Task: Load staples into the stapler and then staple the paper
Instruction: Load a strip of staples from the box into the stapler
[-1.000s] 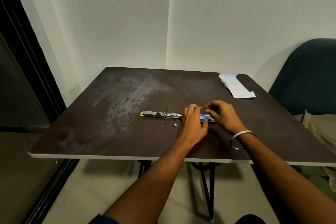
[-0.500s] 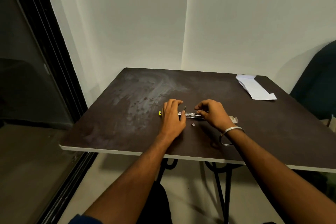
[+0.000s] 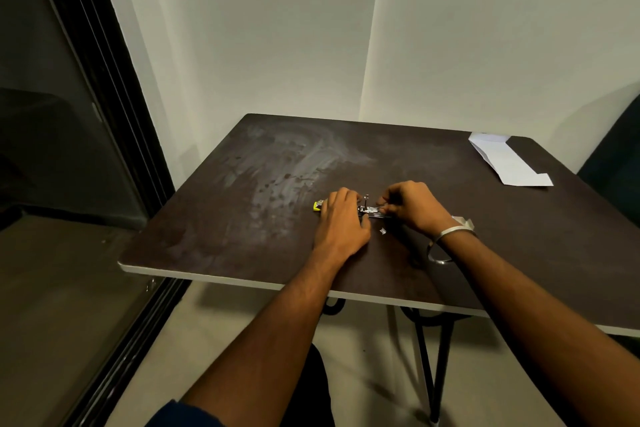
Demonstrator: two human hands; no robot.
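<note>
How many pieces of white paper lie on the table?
2: a large folded white paper sheet at the far right corner, and a tiny white scrap just in front of the right hand. Hands may hide more.

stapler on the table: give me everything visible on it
The stapler lies opened out flat and long on the dark table, near the middle. It looks like bare shiny metal with a yellow end at the left and a small post standing up mid-length. The left hand presses over its left part; the right hand pinches at its right part. Staples inside: cannot tell.
</note>
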